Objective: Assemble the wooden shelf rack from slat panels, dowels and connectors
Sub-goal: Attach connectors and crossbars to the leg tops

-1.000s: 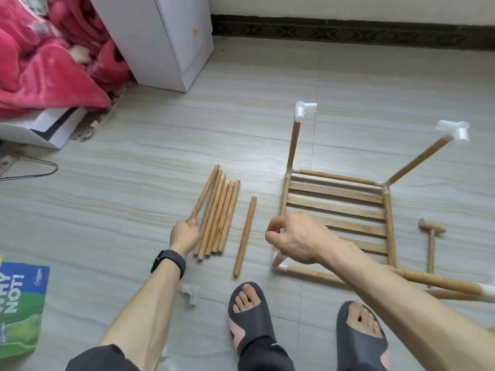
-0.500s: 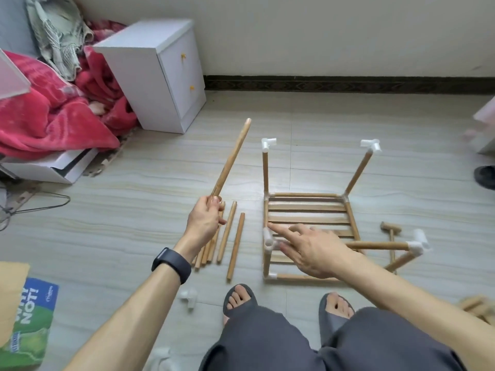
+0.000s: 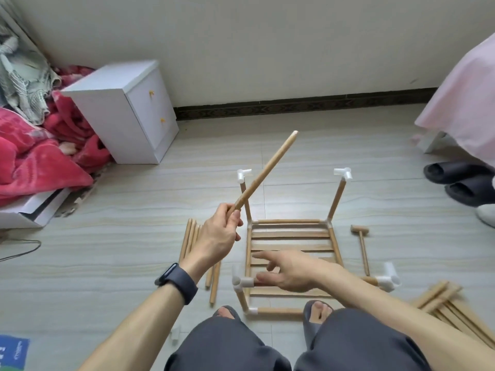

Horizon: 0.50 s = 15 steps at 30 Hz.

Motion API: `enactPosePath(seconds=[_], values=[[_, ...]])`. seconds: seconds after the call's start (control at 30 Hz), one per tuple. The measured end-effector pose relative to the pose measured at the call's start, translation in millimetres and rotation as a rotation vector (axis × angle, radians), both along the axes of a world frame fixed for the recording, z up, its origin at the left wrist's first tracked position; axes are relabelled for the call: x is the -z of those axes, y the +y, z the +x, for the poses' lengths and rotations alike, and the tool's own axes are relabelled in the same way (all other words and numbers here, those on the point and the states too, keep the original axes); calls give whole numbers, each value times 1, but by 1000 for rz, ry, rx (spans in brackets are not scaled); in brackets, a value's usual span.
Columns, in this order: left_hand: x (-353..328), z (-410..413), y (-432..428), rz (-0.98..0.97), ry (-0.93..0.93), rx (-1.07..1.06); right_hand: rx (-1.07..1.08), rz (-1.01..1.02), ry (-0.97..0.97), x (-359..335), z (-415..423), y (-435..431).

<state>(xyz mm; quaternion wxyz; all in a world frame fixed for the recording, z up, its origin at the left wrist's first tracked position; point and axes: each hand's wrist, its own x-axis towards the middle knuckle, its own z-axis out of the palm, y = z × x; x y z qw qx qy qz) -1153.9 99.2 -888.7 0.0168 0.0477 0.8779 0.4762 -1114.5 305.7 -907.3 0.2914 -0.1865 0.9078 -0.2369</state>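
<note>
Fingers of the left hand (image 3: 217, 238) curl round the lower end of one dowel (image 3: 265, 170), tilted up over the floor (image 3: 120, 250); the right hand (image 3: 290, 271) hovers with fingers loosely spread over the rack frame (image 3: 292, 233), contact unclear. Two far posts each carry one white connector (image 3: 243, 174); one mallet (image 3: 361, 238) lies right of the frame, and print on the blue booklet (image 3: 12, 354) is cut off.

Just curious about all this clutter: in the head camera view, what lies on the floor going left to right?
Red blanket → white cabinet → loose dowels → rack frame → mallet → black slippers.
</note>
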Motion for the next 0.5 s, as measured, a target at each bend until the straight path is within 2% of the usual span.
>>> enactPosePath(seconds=[0.07,0.17,0.23,0.37,0.5], values=[[-2,-5,3,-110,74,47,222,-255,-31,-10,-15,6],[-4,-17,7,-350,202,137,661,-753,-162,-28,-45,19],[-5,-27,12,-507,292,193,900,-974,-216,-35,-65,29],[-5,-57,19,-632,343,238,1104,-1119,-249,-33,-90,40],[0,-95,18,-648,272,188,1222,-1210,-212,-18,-109,51]])
